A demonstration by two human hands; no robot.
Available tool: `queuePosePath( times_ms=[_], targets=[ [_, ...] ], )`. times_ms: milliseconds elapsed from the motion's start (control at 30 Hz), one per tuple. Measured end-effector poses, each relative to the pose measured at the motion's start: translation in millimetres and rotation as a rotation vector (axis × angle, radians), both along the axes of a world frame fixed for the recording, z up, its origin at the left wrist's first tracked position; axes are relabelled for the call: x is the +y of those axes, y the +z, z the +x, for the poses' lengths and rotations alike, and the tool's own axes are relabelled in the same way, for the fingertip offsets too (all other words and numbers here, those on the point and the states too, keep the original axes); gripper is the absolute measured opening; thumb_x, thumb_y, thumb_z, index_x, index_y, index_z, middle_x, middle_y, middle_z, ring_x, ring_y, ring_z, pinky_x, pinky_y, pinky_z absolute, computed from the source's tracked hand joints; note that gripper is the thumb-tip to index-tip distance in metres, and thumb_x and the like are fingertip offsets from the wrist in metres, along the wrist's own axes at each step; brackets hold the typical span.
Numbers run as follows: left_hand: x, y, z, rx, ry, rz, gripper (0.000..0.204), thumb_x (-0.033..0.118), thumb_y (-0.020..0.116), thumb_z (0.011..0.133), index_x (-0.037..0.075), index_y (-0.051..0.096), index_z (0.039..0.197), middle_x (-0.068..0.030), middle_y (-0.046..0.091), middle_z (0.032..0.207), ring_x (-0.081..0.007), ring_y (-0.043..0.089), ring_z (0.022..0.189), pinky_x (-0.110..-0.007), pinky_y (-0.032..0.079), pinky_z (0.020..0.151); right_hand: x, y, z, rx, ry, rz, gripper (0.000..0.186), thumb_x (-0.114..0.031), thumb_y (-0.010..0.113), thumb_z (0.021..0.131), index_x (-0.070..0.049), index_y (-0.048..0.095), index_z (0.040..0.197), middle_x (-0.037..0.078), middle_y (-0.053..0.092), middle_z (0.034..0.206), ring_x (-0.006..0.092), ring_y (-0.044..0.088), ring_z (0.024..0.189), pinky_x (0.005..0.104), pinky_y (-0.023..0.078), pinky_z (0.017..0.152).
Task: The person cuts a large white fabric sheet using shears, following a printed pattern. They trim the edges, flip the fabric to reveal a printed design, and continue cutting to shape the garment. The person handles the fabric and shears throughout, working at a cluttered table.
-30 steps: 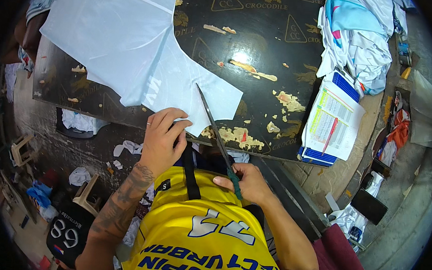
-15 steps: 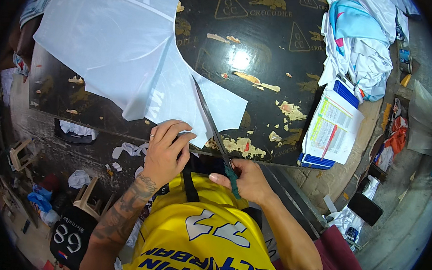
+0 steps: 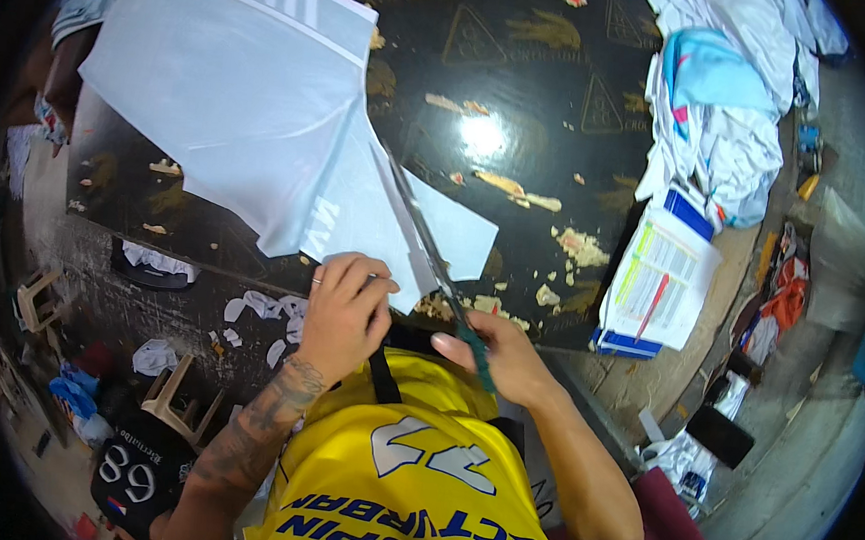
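Note:
A large pale white cloth panel (image 3: 234, 96) with a printed striped band lies on the dark table, folded over near its middle. The scissors (image 3: 432, 252), long-bladed with green-wrapped handles, lie across its right part, blades pointing away from me. Cloth shows on both sides of the blades. My right hand (image 3: 512, 356) grips the handles at the table's near edge, the thumb across them. Closed at the cloth's near edge, my left hand (image 3: 350, 304) has its fingers bent together on the material; the fingertips are partly hidden.
The black table (image 3: 531, 147) has a worn, peeling top. At its right lie printed sheets (image 3: 658, 276) with a red pen (image 3: 655, 304), below a heap of white and light-blue garments (image 3: 720, 110). Stools (image 3: 181, 398), cloth scraps and a person in a black shirt (image 3: 143, 471) are at lower left.
My left hand has shifted slightly right and its fingers have drawn closer together. The scissors stay in my right hand, in the cloth. The whole view has shifted slightly.

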State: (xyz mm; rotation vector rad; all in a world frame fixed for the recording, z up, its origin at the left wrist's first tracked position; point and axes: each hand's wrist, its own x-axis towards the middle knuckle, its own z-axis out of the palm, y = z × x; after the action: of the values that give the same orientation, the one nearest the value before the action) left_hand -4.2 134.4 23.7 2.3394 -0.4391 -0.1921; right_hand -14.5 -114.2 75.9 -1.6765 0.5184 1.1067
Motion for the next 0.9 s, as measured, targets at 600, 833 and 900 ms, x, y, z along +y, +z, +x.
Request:
queuePosePath(
  times_ms=[600,833,900],
  targets=[
    [-60.4,9.8,-19.0,-0.055,-0.088,0.328,0.069,0.026,0.071,0.093,0.012,0.050,0.158,-0.0043,0.042,0.168,-0.0311,0.038,0.147,-0.056,0.027,0.119,-133.9,-3.3,60.9,-0.243,0.694,-0.212,0.066,-0.067,0.085,0.084,-0.002,0.077,0.097,0.010,0.066,0.070,0.0200,0.062,0.068,0.0376,0.048,0.065],
    [-60.9,2.0,-22.0,-0.091,-0.074,0.351,0.066,0.027,0.070,0.092,0.011,0.054,0.155,-0.0037,0.044,0.165,-0.0292,0.039,0.144,-0.053,0.029,0.117,-117.8,-8.7,58.9,-0.244,0.605,-0.178,0.050,-0.049,0.091,0.087,-0.001,0.075,0.091,0.000,0.061,0.069,0.0114,0.055,0.067,0.0315,0.045,0.063],
    [-64.0,-0.7,-24.6,-0.118,-0.041,0.334,0.065,0.025,0.069,0.092,0.011,0.055,0.153,-0.0039,0.044,0.165,-0.0297,0.039,0.144,-0.053,0.029,0.117,-116.8,-13.8,58.7,-0.225,0.684,-0.230,0.051,-0.049,0.091,0.087,-0.001,0.074,0.088,0.000,0.060,0.067,0.0116,0.055,0.066,0.0321,0.045,0.062]
  ],
)
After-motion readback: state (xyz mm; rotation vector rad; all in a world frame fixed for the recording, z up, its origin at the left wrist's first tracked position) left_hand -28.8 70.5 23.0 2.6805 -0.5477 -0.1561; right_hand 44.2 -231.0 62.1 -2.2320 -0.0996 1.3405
